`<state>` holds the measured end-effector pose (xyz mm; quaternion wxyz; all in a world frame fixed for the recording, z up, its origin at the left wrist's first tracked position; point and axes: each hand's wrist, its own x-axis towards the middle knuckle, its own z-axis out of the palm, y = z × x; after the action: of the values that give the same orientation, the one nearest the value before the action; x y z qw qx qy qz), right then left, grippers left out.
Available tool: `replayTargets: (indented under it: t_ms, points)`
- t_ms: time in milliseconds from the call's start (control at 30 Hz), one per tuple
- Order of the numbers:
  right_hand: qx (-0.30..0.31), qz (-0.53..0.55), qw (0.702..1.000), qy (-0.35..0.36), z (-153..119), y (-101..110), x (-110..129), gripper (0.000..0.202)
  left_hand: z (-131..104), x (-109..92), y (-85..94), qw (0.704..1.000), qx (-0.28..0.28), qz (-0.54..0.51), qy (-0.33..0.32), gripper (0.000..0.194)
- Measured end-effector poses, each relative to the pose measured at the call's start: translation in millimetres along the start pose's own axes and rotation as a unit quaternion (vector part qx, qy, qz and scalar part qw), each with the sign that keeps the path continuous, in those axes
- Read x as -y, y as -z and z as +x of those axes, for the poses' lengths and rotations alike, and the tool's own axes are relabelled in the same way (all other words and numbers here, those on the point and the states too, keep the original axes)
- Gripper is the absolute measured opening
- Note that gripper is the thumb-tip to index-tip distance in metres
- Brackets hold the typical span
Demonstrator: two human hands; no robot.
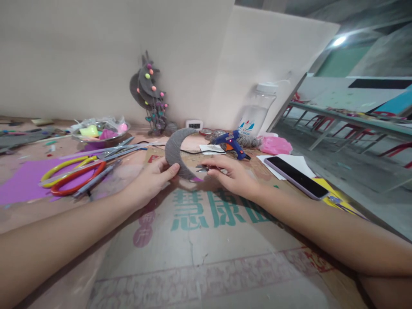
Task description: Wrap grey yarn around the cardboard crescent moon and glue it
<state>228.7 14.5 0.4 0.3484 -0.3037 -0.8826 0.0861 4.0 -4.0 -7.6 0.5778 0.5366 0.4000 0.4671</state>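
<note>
A grey yarn-wrapped crescent (175,150) with a purple lower tip is held upright over the printed cardboard (199,249). My left hand (157,176) pinches its outer left edge, thumb on the front face. At the right, my right hand (230,174) is closed on small metal snips (203,169), whose blades point left toward the inner side of the crescent, near its lower tip. Much of the snips is hidden by the fingers.
Behind stand a blue glue gun (230,141), a water bottle (257,109) and a decorated grey crescent ornament (149,92). Large scissors (77,171) lie left on purple sheet (19,180), near a bowl (99,134). A phone (296,177) lies right.
</note>
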Motion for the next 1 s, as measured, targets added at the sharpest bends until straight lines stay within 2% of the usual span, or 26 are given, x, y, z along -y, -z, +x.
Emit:
replayTargets:
  t_ms: [200, 1000]
  points:
    - [0.03, 0.0, 1.0, -0.004, -0.2, -1.2, 2.8, 0.026, 3.9, 3.0, 6.1, 0.999, 0.008, 0.039, -0.021, 0.029]
    - [0.051, -0.005, 0.998, 0.037, 0.1, -3.0, 2.2, 0.025, 4.0, 1.3, 5.9, 0.997, 0.076, 0.014, -0.018, 0.032]
